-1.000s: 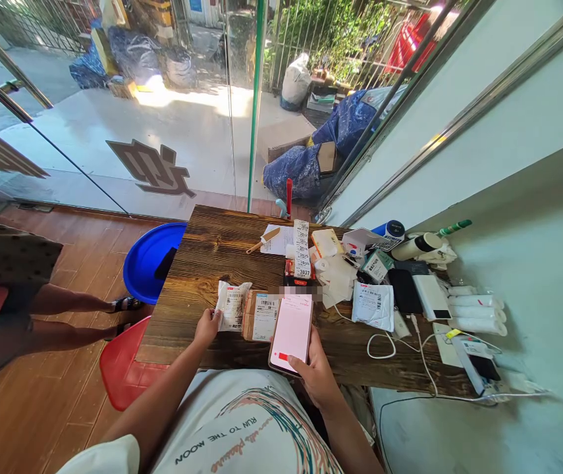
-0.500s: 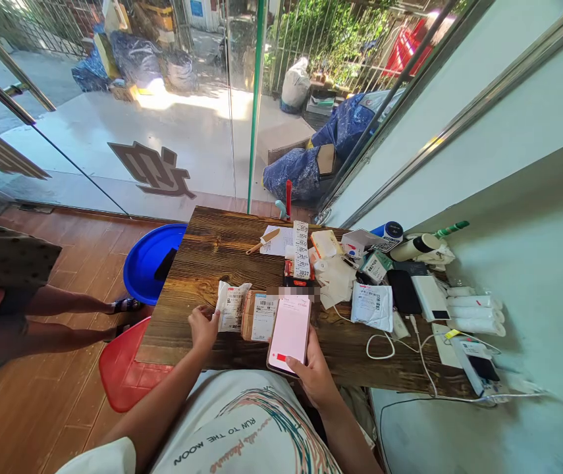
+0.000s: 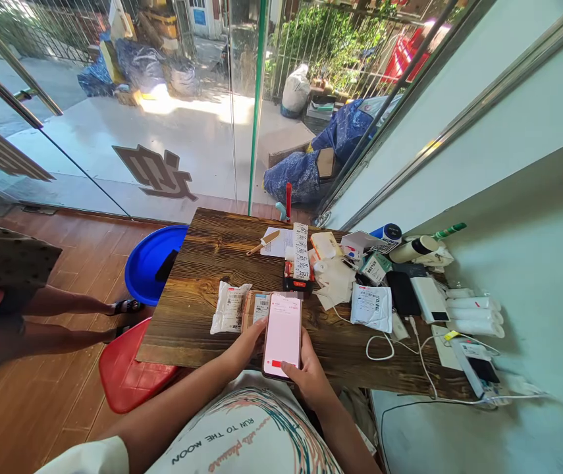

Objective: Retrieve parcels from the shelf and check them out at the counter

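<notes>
On shirt: "RUN TO THE MOON", probably.

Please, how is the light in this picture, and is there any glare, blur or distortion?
Head view: strong sun burns out the pavement beyond the glass door; the wooden table lies in softer shade. The phone, held in both hands, has a washed-out pinkish screen. Wide-angle lens bends the wall rails. A small smudged patch sits just above the phone.

Phone (image 3: pixel 282 334) hides most of the brown parcel (image 3: pixel 256 308) and the inner fingers of each grip; its screen text, like the label strip's (image 3: pixel 301 251) numbers, is too small to read; seated person (image 3: pixel 9 296) cut off at left edge.
</notes>
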Motion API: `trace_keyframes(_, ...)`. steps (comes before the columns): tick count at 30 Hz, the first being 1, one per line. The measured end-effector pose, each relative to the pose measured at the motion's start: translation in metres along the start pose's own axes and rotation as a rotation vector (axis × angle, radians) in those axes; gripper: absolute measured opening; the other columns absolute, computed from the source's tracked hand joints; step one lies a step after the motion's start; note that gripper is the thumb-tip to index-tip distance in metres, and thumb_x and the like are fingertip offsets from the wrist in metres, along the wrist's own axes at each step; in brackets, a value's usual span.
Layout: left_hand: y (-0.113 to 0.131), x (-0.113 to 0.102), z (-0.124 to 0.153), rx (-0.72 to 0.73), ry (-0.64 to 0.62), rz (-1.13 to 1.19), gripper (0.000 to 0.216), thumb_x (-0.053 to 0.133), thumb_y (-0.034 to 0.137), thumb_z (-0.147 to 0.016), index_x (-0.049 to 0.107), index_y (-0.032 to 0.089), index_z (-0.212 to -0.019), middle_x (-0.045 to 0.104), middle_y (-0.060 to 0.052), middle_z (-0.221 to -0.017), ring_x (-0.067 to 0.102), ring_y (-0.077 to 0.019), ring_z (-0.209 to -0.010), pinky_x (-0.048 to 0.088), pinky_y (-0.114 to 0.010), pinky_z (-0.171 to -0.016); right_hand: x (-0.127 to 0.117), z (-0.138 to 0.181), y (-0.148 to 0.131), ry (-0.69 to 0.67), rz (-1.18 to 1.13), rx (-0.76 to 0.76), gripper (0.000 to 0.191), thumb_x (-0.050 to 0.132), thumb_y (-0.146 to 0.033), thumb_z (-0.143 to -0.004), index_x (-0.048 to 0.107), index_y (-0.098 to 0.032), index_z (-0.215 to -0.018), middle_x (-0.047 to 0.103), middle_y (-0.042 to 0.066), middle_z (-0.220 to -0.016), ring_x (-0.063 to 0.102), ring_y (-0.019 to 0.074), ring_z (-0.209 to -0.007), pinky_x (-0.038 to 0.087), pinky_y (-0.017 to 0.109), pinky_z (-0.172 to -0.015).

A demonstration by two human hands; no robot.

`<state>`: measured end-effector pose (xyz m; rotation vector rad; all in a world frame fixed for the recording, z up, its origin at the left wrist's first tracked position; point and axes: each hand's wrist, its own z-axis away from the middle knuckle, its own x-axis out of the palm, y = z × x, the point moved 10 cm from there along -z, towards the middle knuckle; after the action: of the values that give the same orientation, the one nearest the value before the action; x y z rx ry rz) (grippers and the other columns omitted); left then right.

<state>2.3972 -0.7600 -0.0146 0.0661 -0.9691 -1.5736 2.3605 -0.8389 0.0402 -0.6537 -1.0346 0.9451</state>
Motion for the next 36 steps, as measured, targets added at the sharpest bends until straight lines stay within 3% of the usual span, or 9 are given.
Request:
trace_keyframes(4, 0.023, -0.001, 0.002, 0.094, 0.083, 0.046, 0.051, 0.057, 0.054, -0.07, 0.064, 0.017, -0.104, 0.071, -0.008, -0.098, 0.063, -0.0245, -0.093, 0.047, -0.034, -0.079, 0.007, 0.003, 0.006, -0.018, -0.134, 0.056, 0.075, 0.078, -0.028, -0.06, 0.042, -0.028, -0.125, 0.059, 0.007, -0.128, 0.054, 0.0277, -0.118, 0.041, 0.045, -0.1)
trace_keyframes(7, 0.032, -0.007, 0.004, 0.123, 0.176, 0.052, 0.043, 0.056, 0.05, -0.069, 0.065, 0.015, -0.091, 0.072, -0.008, -0.085, 0.064, -0.0232, -0.081, 0.048, -0.032, -0.072, 0.006, 0.002, 0.012, 0.015, -0.228, 0.06, 0.07, 0.076, -0.027, -0.062, 0.043, -0.028, -0.123, 0.064, 0.006, -0.121, 0.057, 0.0272, -0.113, 0.044, 0.044, -0.096)
trace_keyframes(13, 0.048, -0.011, 0.006, 0.124, 0.261, -0.009, 0.04, 0.061, 0.058, -0.064, 0.061, 0.018, -0.066, 0.062, -0.003, -0.056, 0.053, -0.015, -0.05, 0.036, -0.025, -0.047, 0.009, -0.001, 0.016, -0.001, -0.3, 0.058, 0.06, 0.069, -0.042, -0.072, 0.041, -0.028, -0.123, 0.066, 0.006, -0.112, 0.064, 0.0266, -0.099, 0.05, 0.044, -0.085)
trace_keyframes(18, 0.054, -0.011, 0.009, 0.13, 0.288, -0.058, 0.049, 0.06, 0.066, -0.06, 0.051, 0.019, -0.051, 0.05, 0.001, -0.044, 0.04, -0.0108, -0.039, 0.025, -0.025, -0.041, 0.007, -0.002, 0.011, 0.038, -0.207, 0.031, 0.054, 0.064, -0.051, -0.076, 0.046, -0.028, -0.121, 0.066, 0.004, -0.112, 0.064, 0.0225, -0.092, 0.049, 0.04, -0.085)
trace_keyframes(23, 0.055, -0.009, 0.011, 0.172, 0.283, -0.048, 0.042, 0.053, 0.06, -0.066, 0.057, 0.019, -0.068, 0.059, 0.0, -0.057, 0.052, -0.0143, -0.052, 0.039, -0.026, -0.052, 0.003, -0.003, 0.007, 0.056, -0.126, -0.046, 0.048, 0.054, -0.058, -0.081, 0.051, -0.027, -0.118, 0.065, 0.003, -0.115, 0.058, 0.0214, -0.105, 0.047, 0.036, -0.088)
trace_keyframes(28, 0.056, 0.004, 0.013, 0.256, 0.23, -0.077, 0.035, 0.067, 0.042, -0.053, 0.06, 0.018, -0.077, 0.067, -0.003, -0.069, 0.06, -0.02, -0.064, 0.046, -0.031, -0.062, -0.001, -0.008, 0.013, 0.079, -0.143, -0.091, 0.05, 0.041, -0.062, -0.085, 0.05, -0.028, -0.121, 0.059, 0.003, -0.128, 0.051, 0.0213, -0.12, 0.042, 0.04, -0.1)
trace_keyframes(33, 0.062, 0.005, 0.016, 0.35, 0.31, -0.158, 0.041, 0.075, 0.04, -0.055, 0.062, 0.018, -0.087, 0.071, -0.008, -0.088, 0.064, -0.0246, -0.082, 0.048, -0.034, -0.076, 0.0, -0.008, 0.011, 0.099, -0.125, -0.111, 0.057, 0.045, -0.068, -0.079, 0.051, -0.028, -0.12, 0.062, 0.006, -0.124, 0.055, 0.0254, -0.116, 0.041, 0.046, -0.101)
trace_keyframes(36, 0.062, 0.004, 0.016, 0.338, 0.347, -0.17, 0.04, 0.076, 0.043, -0.057, 0.062, 0.018, -0.085, 0.07, -0.008, -0.087, 0.063, -0.0255, -0.084, 0.047, -0.034, -0.076, 0.001, -0.006, 0.007, 0.11, -0.054, -0.111, 0.058, 0.05, -0.067, -0.077, 0.05, -0.028, -0.12, 0.061, 0.006, -0.126, 0.054, 0.0255, -0.119, 0.042, 0.044, -0.101)
